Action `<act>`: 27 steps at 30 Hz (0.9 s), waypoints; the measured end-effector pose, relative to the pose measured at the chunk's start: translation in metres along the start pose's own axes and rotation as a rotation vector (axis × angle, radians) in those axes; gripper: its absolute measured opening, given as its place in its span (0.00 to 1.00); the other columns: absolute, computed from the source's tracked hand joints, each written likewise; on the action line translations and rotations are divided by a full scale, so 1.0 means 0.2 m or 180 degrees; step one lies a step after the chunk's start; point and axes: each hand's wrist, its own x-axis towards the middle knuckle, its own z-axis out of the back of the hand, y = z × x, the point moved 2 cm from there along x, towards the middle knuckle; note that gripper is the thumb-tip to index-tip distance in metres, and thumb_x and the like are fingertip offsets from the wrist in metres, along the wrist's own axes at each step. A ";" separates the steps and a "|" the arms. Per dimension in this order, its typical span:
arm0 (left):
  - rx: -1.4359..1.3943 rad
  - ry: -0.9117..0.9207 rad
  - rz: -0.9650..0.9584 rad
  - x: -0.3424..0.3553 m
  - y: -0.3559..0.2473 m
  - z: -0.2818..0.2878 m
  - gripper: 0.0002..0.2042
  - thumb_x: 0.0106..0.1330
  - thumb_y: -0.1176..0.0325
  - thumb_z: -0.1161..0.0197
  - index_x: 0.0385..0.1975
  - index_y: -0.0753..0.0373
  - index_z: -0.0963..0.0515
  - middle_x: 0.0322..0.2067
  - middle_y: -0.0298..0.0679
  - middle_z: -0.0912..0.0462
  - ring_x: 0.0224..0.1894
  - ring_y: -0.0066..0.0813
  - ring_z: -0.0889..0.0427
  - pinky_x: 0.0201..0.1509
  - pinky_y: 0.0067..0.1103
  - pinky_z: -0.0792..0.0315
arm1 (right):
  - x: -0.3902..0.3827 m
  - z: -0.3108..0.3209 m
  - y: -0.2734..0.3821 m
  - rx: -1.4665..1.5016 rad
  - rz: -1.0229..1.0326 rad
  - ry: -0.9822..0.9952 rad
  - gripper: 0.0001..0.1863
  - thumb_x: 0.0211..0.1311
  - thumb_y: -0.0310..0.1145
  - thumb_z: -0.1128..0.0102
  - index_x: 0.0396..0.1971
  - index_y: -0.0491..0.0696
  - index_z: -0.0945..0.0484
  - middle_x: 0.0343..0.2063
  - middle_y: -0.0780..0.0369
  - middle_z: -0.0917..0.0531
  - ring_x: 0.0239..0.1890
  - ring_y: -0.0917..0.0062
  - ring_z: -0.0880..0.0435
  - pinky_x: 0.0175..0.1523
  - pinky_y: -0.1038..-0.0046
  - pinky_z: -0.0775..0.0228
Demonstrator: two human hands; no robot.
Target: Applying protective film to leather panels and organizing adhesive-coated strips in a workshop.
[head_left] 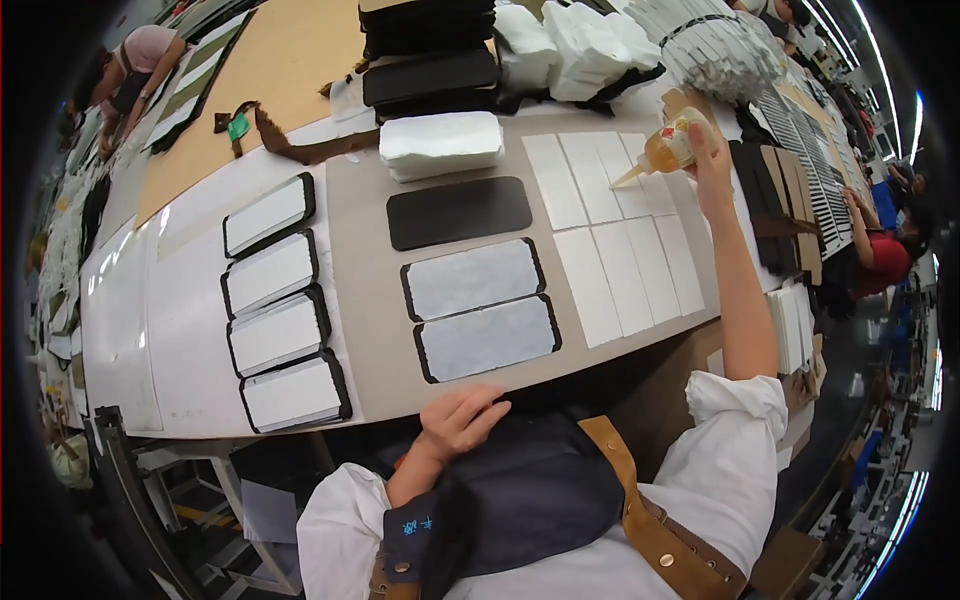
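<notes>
My right hand (712, 170) is closed around a squeeze bottle (672, 145) of amber liquid. Its thin nozzle points down and left over the upper row of white rectangular strips (602, 170), and I cannot tell whether the tip touches them. More white strips (625, 280) lie in a second row below. At the table's near edge rests my left hand (465, 418), empty, with its fingers loosely stretched out. Just beyond it are two black-edged panels with pale grey faces (487, 338). Farther up come a plain dark panel (459, 213) and a stack of white sheets (441, 145).
Black-edged pieces with white tops (290, 393) form a column on the left. Tall black stacks (428, 80) and white bundles (575, 50) stand at the back. Dark and brown strips (780, 200) lie on the right. Other people work at the far left and right.
</notes>
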 end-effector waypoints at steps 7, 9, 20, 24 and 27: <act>0.0090 -0.0018 0.0033 -0.01 0.00 0.00 0.11 0.52 0.75 0.32 0.33 0.51 0.13 0.38 0.29 0.12 0.35 0.25 0.13 0.33 0.18 0.22 | -0.14 0.06 0.00 -0.0044 -0.0028 0.0021 0.38 0.66 0.65 0.38 0.57 0.45 0.27 0.48 0.60 0.21 0.49 0.75 0.16 0.50 0.72 0.17; 0.0073 -0.0029 0.0021 0.00 0.00 0.00 0.11 0.52 0.75 0.32 0.33 0.51 0.13 0.38 0.29 0.12 0.35 0.24 0.13 0.32 0.18 0.22 | -0.18 0.09 0.00 -0.0045 -0.0051 0.0015 0.37 0.67 0.64 0.38 0.57 0.44 0.27 0.48 0.60 0.20 0.49 0.76 0.16 0.50 0.72 0.17; 0.0080 -0.0040 -0.0017 -0.01 0.01 -0.01 0.10 0.52 0.75 0.32 0.33 0.51 0.13 0.37 0.30 0.13 0.34 0.25 0.13 0.31 0.19 0.22 | 0.06 0.00 -0.06 0.0970 0.0080 -0.0337 0.37 0.69 0.59 0.35 0.58 0.40 0.32 0.51 0.57 0.22 0.52 0.74 0.16 0.54 0.71 0.17; 0.0076 -0.0047 -0.0013 0.01 0.00 0.00 0.10 0.52 0.75 0.32 0.33 0.52 0.13 0.37 0.30 0.13 0.34 0.25 0.13 0.32 0.19 0.22 | 0.15 -0.09 -0.07 0.0626 0.0222 -0.0472 0.43 0.62 0.63 0.32 0.59 0.41 0.35 0.52 0.57 0.24 0.54 0.73 0.18 0.56 0.69 0.18; 0.0096 -0.0036 -0.0014 0.01 0.00 0.00 0.10 0.52 0.75 0.31 0.33 0.52 0.13 0.37 0.30 0.13 0.34 0.25 0.13 0.32 0.18 0.22 | 0.17 -0.13 -0.07 0.0443 0.0221 -0.0440 0.46 0.59 0.65 0.30 0.59 0.42 0.35 0.52 0.57 0.25 0.54 0.73 0.18 0.56 0.69 0.18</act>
